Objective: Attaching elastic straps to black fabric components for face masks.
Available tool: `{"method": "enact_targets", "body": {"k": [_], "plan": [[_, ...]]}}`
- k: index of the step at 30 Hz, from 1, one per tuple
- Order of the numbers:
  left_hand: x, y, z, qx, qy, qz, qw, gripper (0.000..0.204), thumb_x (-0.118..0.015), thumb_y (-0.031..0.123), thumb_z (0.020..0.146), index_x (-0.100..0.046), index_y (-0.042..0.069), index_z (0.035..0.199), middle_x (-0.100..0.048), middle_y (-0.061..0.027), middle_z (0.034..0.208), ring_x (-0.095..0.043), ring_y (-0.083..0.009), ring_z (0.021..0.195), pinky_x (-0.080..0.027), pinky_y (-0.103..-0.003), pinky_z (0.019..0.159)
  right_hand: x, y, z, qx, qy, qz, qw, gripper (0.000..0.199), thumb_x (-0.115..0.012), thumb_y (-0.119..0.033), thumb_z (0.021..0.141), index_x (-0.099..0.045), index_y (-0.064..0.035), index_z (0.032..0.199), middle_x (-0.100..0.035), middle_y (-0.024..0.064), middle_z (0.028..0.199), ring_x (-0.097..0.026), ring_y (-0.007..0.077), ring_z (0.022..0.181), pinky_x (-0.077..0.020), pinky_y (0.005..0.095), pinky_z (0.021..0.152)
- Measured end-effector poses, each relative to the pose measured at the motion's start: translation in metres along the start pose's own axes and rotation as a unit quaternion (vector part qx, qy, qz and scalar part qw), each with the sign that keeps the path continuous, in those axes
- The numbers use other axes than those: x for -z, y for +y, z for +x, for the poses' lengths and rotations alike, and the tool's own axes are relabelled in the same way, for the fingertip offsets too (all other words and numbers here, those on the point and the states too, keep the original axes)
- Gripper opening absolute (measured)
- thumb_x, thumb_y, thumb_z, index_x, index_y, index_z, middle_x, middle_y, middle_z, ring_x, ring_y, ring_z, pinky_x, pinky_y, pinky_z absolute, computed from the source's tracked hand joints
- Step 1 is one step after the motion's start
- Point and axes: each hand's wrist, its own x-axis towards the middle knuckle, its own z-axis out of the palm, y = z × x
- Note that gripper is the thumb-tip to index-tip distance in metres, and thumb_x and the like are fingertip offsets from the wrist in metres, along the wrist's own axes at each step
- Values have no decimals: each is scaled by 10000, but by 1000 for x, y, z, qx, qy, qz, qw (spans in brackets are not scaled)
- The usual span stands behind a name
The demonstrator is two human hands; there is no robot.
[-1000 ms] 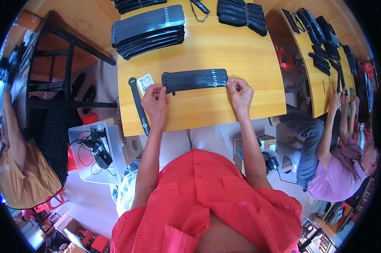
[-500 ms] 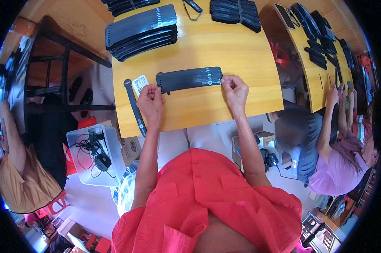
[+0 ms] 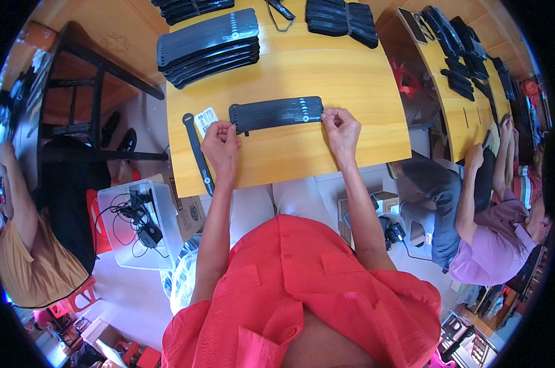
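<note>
A bundle of flat black straps (image 3: 271, 115), side by side with rounded ends and pale printing toward the right, lies across the table in front of me. My left hand (image 3: 221, 150) pinches its left end between thumb and fingers. At the other end, my right hand (image 3: 342, 134) pinches the right edge with closed fingers. Left of my left hand lies a single black strap (image 3: 198, 153) with a slotted round end. A white printed label (image 3: 205, 118) sits between that strap and the bundle, partly covered by my left hand.
Stacked black strap bundles (image 3: 208, 40) stand at the table's back left, with a tied bundle (image 3: 342, 21) at the back right. A clear plastic bin (image 3: 133, 224) with black cables is on the floor at left. Co-workers sit on both sides; one wears a purple shirt (image 3: 492, 245).
Both my hands keep their pinch on the strap bundle, which has barely shifted. At the right, the co-worker's arms and hands have moved.
</note>
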Motion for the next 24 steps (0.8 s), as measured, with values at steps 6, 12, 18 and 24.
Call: {"method": "enact_targets", "body": {"k": [6,12,18,24], "plan": [[0,-8,2,-18,-2,2,1000,42,-600,26,827,-582,-10,837,-561,-21,693,-514,-59,551,-455,-193,485,-1,2,2,12,-1,3,1000,50,-658,-7,733,-650,17,776,-619,87,703,-557,125,555,-453,248,538],[-1,-8,2,-38,9,3,999,31,-607,-16,794,-577,-22,803,-563,-39,658,-524,-75,507,-451,-208,449,0,4,7,-12,-21,8,1000,54,-663,-14,715,-643,17,754,-625,97,712,-570,136,564,-457,257,546],[0,-14,11,-12,-28,-21,999,33,-592,-7,810,-559,-12,808,-544,-32,660,-527,-89,514,-451,-219,441,0,12,14,71,0,-60,996,42,-664,-5,707,-642,3,743,-597,63,642,-538,124,527,-448,248,527],[7,-7,16,20,-33,-3,999,68,-558,30,839,-569,-36,851,-580,-75,673,-567,-139,551,-465,-263,465,1,22,18,43,-11,-70,997,41,-622,1,736,-637,19,770,-596,91,653,-568,134,574,-459,278,539]]}}
